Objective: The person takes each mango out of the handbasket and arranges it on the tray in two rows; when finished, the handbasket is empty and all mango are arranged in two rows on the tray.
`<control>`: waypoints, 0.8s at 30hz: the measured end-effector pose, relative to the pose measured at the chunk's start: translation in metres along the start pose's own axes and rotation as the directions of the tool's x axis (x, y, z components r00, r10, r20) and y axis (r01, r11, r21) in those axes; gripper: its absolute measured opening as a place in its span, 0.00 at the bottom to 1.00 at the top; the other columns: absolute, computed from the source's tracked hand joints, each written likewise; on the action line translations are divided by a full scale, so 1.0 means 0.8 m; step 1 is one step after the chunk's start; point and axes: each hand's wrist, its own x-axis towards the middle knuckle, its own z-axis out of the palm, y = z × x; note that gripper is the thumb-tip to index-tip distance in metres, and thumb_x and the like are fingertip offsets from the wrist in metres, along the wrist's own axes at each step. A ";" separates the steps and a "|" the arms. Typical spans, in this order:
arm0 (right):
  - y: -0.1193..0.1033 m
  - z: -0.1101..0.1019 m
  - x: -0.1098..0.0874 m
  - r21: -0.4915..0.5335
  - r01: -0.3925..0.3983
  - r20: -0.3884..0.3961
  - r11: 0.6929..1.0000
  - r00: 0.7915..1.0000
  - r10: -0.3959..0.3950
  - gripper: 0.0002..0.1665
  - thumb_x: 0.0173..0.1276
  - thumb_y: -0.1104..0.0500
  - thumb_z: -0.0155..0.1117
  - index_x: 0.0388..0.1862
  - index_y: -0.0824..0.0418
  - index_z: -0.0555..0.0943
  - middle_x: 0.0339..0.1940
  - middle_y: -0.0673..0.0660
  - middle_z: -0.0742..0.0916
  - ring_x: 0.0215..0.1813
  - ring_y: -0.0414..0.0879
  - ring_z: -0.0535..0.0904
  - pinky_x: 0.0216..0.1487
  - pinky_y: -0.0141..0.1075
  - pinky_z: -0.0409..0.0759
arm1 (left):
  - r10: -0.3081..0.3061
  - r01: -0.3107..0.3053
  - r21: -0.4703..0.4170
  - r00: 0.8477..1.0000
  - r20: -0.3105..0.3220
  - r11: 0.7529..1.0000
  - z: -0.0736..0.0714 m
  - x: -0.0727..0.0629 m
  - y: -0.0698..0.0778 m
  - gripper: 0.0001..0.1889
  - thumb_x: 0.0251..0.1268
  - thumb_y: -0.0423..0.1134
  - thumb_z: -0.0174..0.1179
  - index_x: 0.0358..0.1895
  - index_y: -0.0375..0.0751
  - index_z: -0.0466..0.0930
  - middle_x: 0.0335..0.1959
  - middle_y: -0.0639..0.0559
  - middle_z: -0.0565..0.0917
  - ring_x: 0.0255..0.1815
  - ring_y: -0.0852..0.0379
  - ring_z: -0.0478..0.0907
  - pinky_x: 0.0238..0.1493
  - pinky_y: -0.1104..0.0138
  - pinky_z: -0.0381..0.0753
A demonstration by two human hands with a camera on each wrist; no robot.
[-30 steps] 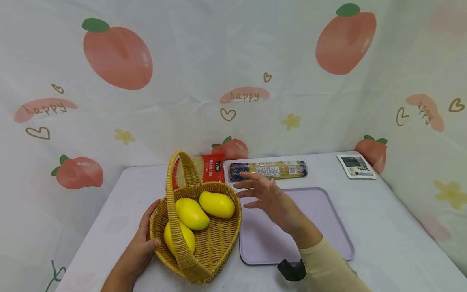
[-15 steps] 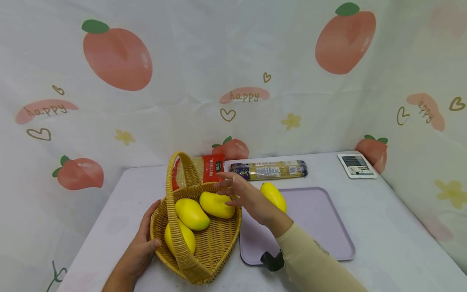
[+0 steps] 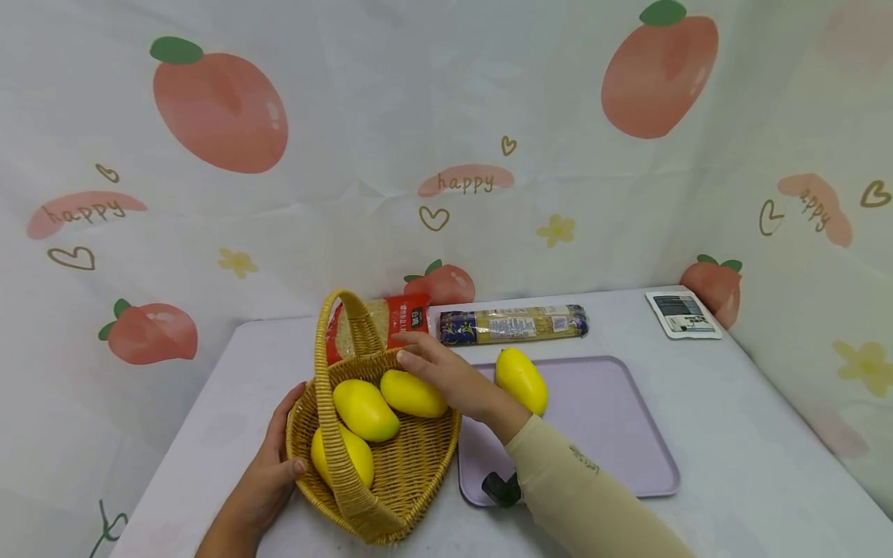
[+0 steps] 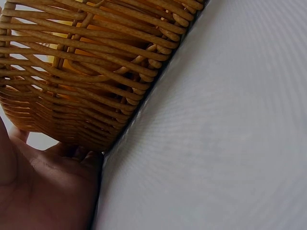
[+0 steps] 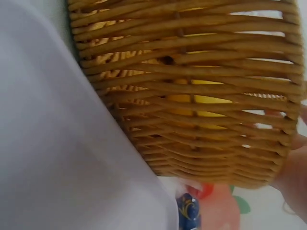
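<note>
In the head view a wicker basket (image 3: 418, 465) with a tall arched handle stands left of centre. My left hand (image 3: 268, 473) holds its left side, the thumb at the rim and the fingers along the outside. Three yellow mangoes lie inside: a front one (image 3: 356, 457), a middle one (image 3: 366, 411) and a back right one (image 3: 413, 394). Over that last mango is my right hand (image 3: 456, 384), fingers reaching across the basket's far right rim; whether they touch the fruit I cannot tell. Another mango (image 3: 522, 380) lies on the lilac tray's (image 3: 600, 434) left side.
Behind the basket lies a red noodle packet (image 3: 408, 322). A long pack of noodles (image 3: 516, 324) lies behind the tray, and a white pouch (image 3: 684, 315) at the back right. The tray sits close against the basket's right side.
My right hand has moved left from above the tray to the back right mango in the basket and lowered. The mango on the tray has come into sight. My left hand stays put.
</note>
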 end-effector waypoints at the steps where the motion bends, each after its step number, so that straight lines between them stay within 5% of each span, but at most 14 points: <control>1: 0.001 0.002 0.002 -0.037 -0.008 0.003 0.999 1.000 0.008 0.42 0.84 0.34 0.55 0.86 0.54 0.66 0.79 0.60 0.75 0.78 0.57 0.70 0.78 0.56 0.65 | 0.000 0.000 -0.002 1.000 0.000 1.000 0.000 0.000 0.001 0.53 0.75 0.49 0.72 0.91 0.62 0.42 0.90 0.49 0.40 0.84 0.57 0.47 0.73 0.74 0.59; 6: 0.004 0.011 0.012 -0.277 -0.051 0.025 0.960 0.998 0.060 0.47 0.77 0.42 0.72 0.86 0.57 0.66 0.77 0.60 0.77 0.76 0.52 0.73 0.76 0.51 0.68 | -0.003 0.003 -0.001 1.000 -0.003 1.000 0.001 0.001 0.003 0.53 0.75 0.49 0.72 0.91 0.62 0.42 0.89 0.49 0.40 0.84 0.56 0.46 0.73 0.74 0.58; 13: 0.002 0.026 0.025 -0.560 -0.140 0.019 0.816 0.983 0.181 0.48 0.70 0.53 0.81 0.84 0.56 0.70 0.76 0.59 0.77 0.67 0.47 0.76 0.70 0.44 0.74 | -0.021 0.021 0.013 1.000 -0.016 1.000 0.001 0.000 0.005 0.53 0.75 0.50 0.72 0.91 0.63 0.42 0.90 0.50 0.40 0.85 0.57 0.46 0.72 0.74 0.59; 18: 0.000 0.036 0.029 -0.674 -0.176 -0.016 0.717 0.974 0.224 0.48 0.65 0.56 0.84 0.81 0.58 0.72 0.70 0.61 0.78 0.57 0.46 0.77 0.61 0.41 0.79 | -0.017 0.017 0.006 1.000 -0.009 1.000 0.001 0.000 0.004 0.53 0.75 0.50 0.71 0.91 0.63 0.42 0.89 0.50 0.40 0.85 0.56 0.46 0.72 0.74 0.59; 24: 0.002 0.042 0.029 -0.717 -0.184 -0.040 0.672 0.974 0.224 0.47 0.64 0.55 0.85 0.78 0.59 0.74 0.64 0.59 0.81 0.56 0.46 0.77 0.59 0.41 0.79 | -0.021 0.021 0.003 1.000 -0.009 1.000 0.000 0.000 0.003 0.53 0.76 0.50 0.71 0.91 0.62 0.41 0.90 0.50 0.39 0.85 0.57 0.45 0.73 0.74 0.58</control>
